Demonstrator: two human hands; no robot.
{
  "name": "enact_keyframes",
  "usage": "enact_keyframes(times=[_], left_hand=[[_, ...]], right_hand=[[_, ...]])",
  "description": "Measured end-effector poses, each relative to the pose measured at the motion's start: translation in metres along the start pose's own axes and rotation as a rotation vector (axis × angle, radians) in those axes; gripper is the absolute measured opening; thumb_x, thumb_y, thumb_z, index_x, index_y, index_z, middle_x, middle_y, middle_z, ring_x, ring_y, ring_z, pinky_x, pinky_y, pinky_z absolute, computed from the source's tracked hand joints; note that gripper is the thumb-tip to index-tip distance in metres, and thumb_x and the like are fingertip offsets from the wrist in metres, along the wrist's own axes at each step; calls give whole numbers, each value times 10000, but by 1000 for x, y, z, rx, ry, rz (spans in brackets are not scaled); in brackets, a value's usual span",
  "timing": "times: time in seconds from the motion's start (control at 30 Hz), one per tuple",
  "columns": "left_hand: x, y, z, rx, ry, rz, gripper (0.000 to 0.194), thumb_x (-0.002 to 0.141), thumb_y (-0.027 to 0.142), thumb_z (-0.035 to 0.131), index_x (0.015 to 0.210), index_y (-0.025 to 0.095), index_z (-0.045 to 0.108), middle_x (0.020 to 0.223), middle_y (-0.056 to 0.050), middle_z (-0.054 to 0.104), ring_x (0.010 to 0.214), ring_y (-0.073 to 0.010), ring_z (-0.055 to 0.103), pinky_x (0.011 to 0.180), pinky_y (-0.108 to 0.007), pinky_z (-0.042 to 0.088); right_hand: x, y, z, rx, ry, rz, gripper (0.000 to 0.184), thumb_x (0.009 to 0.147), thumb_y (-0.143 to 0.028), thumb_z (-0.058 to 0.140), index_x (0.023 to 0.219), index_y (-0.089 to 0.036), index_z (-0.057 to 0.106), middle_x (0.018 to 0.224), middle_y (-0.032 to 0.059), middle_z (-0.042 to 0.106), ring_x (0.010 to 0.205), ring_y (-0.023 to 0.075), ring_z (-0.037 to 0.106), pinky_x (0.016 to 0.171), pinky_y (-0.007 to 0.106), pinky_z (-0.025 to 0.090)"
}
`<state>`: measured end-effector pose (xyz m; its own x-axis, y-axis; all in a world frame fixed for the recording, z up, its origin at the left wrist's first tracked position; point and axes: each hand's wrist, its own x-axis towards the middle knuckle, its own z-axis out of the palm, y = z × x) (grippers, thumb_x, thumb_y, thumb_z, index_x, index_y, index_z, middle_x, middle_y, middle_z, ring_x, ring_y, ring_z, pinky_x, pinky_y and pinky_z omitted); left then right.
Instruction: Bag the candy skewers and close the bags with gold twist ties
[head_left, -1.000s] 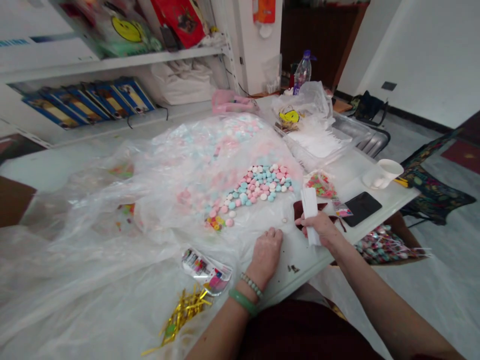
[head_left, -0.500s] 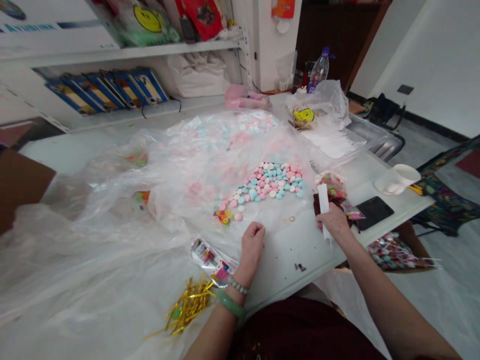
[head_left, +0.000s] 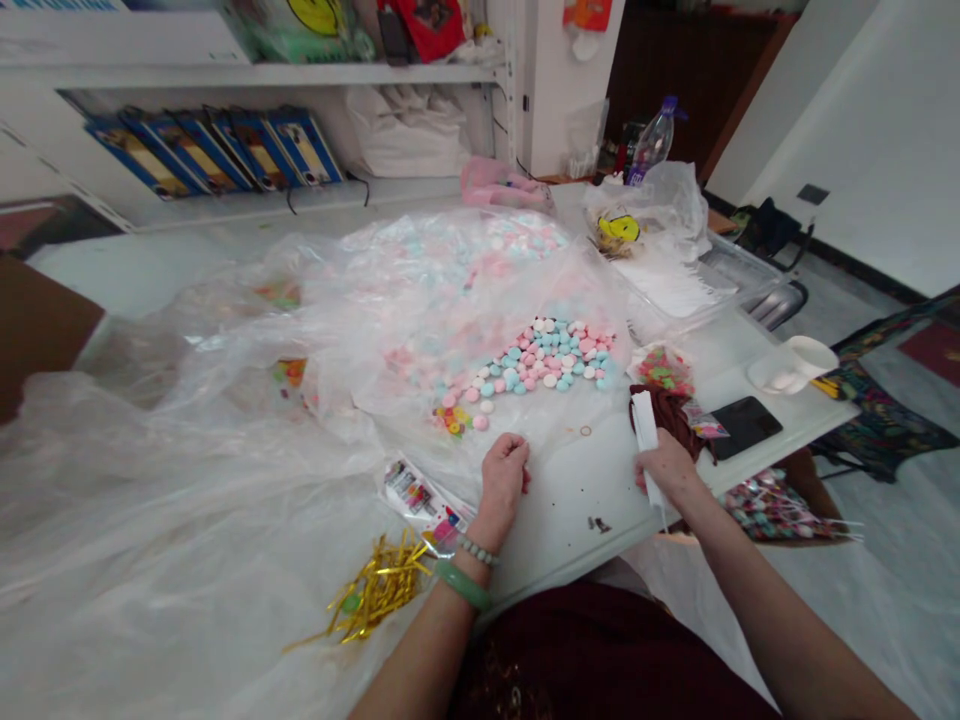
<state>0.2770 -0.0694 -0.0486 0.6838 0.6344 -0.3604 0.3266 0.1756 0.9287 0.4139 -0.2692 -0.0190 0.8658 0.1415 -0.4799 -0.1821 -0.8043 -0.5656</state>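
Note:
My left hand [head_left: 505,480] rests on the table with its fingers curled in; whether something small is inside is hidden. Near it lie a printed plastic packet [head_left: 420,500] and a pile of gold twist ties [head_left: 382,590]. In my right hand [head_left: 669,466] is a bundle of thin white sticks [head_left: 643,422], held upright by the table's front edge. A dark brown cloth [head_left: 671,408] lies just behind that hand. Pink, blue and white round candies [head_left: 551,355] spill from a large clear plastic bag [head_left: 345,310], with small yellow and red fruit-like candies [head_left: 452,420] at the near end.
A black phone [head_left: 746,425], a white cup [head_left: 806,362] and a bag of colourful gummies [head_left: 664,370] sit at the right. Behind them is a clear tray [head_left: 675,312] of white sticks. Below the edge stands a box of wrapped lollipops [head_left: 780,505]. Blue binders [head_left: 217,150] line the back.
My right hand has drawn slightly down towards the table edge with the white sticks, showing more of the brown cloth. My left hand stays closed in nearly the same place. The view shifts slightly.

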Motion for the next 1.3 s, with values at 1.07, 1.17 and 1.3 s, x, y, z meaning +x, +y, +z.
enact_keyframes(times=[1.07, 1.17, 1.3], left_hand=[[-62, 71, -28, 650, -184, 434, 216, 801, 142, 539, 903, 199, 720, 905, -43, 701, 839, -175, 636, 825, -296, 481], [-71, 70, -43, 570, -130, 361, 193, 778, 180, 549, 856, 206, 724, 878, -37, 713, 829, -181, 635, 817, -306, 481], [-86, 65, -59, 500, -83, 275, 196, 760, 264, 550, 837, 217, 725, 851, -39, 717, 813, -197, 631, 780, -315, 491]], right_hand=[[8, -17, 33, -681, 390, -385, 231, 942, -313, 430, 1003, -135, 565, 1019, 125, 637, 977, 244, 613, 818, 307, 405], [8, -14, 31, -654, 414, -387, 221, 949, -287, 404, 990, -141, 565, 1016, 116, 641, 955, 232, 624, 772, 301, 405], [8, -17, 28, -613, 409, -328, 234, 952, -266, 388, 992, -132, 575, 1042, 135, 648, 982, 247, 625, 756, 311, 409]])
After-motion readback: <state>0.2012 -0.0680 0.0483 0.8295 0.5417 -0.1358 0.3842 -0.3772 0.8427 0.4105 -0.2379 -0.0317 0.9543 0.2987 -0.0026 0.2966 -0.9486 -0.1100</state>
